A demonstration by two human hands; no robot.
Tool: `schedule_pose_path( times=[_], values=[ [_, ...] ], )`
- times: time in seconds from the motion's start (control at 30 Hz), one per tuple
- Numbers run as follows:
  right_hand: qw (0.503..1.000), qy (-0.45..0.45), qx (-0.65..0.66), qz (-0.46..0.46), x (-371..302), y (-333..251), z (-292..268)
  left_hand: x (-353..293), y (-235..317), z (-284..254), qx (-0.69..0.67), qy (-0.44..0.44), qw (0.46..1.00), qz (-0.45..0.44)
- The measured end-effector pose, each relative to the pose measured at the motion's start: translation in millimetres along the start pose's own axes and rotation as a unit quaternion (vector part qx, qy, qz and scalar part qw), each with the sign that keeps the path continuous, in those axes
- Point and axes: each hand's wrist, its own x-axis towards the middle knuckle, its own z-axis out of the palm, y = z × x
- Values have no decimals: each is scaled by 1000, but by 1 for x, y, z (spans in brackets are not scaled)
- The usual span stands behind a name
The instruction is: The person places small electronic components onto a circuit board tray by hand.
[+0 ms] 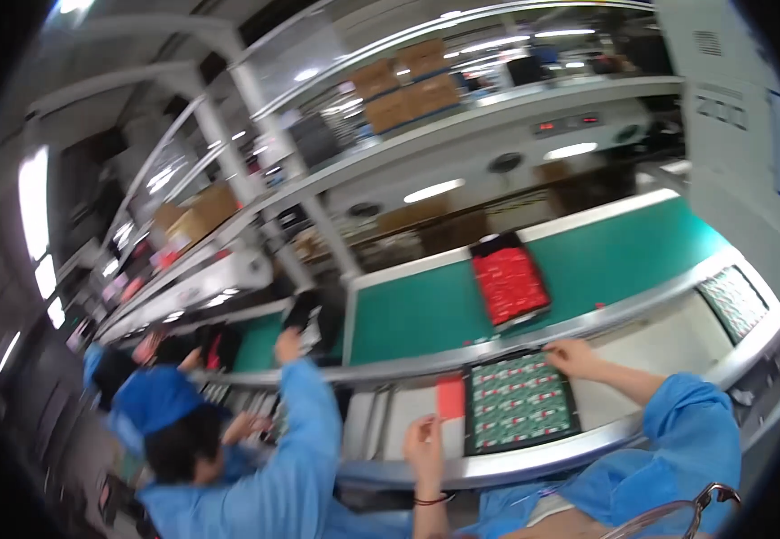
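Observation:
A black tray [471,444] filled with rows of green circuit boards [520,404] lies on the pale work surface in front of me. At its far right corner is my right hand [575,359], fingers drawn together over the edge boards; anything between them is too small to make out. My left hand [423,446] is raised just left of the tray, apart from it. Its fingers are curled with the tips together, and what they may hold is hidden. A red flat piece [450,397] lies between this hand and the tray's far left corner.
Beyond a metal rail, a green conveyor belt [412,310] carries a black tray with red wrapped contents [509,283]. Another tray of boards [733,304] lies at right. A co-worker in a blue cap [158,397] works close on my left. Cardboard boxes [408,99] stand on the shelf above.

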Motion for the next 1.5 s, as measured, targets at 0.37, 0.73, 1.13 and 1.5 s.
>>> schedule_pose_path(
  times=[0.37,0.73,1.13,1.5],
  values=[
    [977,-18,-209,-42,162,32,15,-86,25,-10,-136,43,981,-133],
    [980,-61,-148,-118,173,50,24,89,-7,96,21,-157,984,82],
    [988,-119,-96,-30,174,47,28,92,-47,108,75,-230,963,121],
    [968,-6,-177,-179,187,52,32,78,-56,89,208,-383,897,80]
  ],
)
